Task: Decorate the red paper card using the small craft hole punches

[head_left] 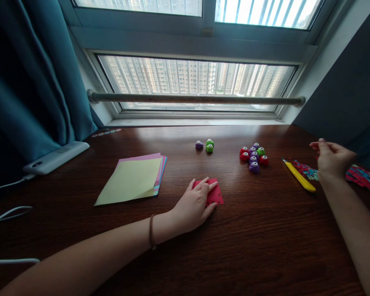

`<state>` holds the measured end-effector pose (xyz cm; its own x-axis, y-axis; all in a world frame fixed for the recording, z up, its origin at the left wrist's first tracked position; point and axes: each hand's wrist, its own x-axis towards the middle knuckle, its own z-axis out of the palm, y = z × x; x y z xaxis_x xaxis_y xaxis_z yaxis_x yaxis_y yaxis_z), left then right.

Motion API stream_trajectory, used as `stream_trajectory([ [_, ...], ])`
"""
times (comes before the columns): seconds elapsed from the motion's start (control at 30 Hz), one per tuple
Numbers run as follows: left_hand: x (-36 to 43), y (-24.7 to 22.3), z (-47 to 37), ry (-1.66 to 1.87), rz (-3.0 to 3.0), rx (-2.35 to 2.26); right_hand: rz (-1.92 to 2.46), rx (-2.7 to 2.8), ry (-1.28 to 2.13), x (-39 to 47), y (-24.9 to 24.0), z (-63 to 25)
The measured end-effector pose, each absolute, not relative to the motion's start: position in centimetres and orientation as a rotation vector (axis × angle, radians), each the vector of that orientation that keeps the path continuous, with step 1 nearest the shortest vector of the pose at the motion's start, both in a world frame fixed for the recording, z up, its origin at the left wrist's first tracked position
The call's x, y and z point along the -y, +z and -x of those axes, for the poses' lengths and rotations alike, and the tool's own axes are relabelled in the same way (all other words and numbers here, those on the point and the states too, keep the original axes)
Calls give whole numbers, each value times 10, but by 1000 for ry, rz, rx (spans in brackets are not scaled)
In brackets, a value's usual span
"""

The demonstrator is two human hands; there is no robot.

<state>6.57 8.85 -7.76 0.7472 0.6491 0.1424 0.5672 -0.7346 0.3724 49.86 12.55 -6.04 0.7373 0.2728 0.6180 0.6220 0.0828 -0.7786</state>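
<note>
One dark wood-grain worktop (240, 255) below a window (185, 76); blue curtain (46, 70) at left. Red paper (214, 195) mid-worktop, partly hidden under left hand (193, 203), its grip spread flat. Right hand (334, 159) raised, blocking some paper scraps (306, 170); fingers curled, cannot tell whether grip pinches anything. Yellow utility knife (299, 176) beside scraps. One-eyed toys (254, 156) grouped beyond; coloured paper stack (132, 179) left.

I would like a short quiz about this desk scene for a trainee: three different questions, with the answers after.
1. Which hand lies on the red paper?
2. True or false: the yellow knife lies on the table.
3. Fill in: in the smaller group, one purple toy sits near ___ green toys.

Key: 1. The left hand. 2. True. 3. Two.
</note>
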Motion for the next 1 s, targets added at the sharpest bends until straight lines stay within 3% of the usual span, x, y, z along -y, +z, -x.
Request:
stream_trajectory([
  [0.1, -88, -77, -66, 384, -2640, -945, 1449, 923, -124, -121, -57, -449],
  [0.3, -90, -78, -67, 366, -2610, -932, 1377, 1810, 89, -107, -61, -336],
  [0.43, -90, -80, -65, 390, -2618, -913, 1349, 2013, 167, -137, -74, -298],
  [0.7, -88, -80, -63, 436, -2619, -911, 1177, 2620, -515, -221, -67, -272],
  [1.0, -87, -79, -64, 498, -2572, -945, 1121, 2677, -537, -227, -60, -268],
])
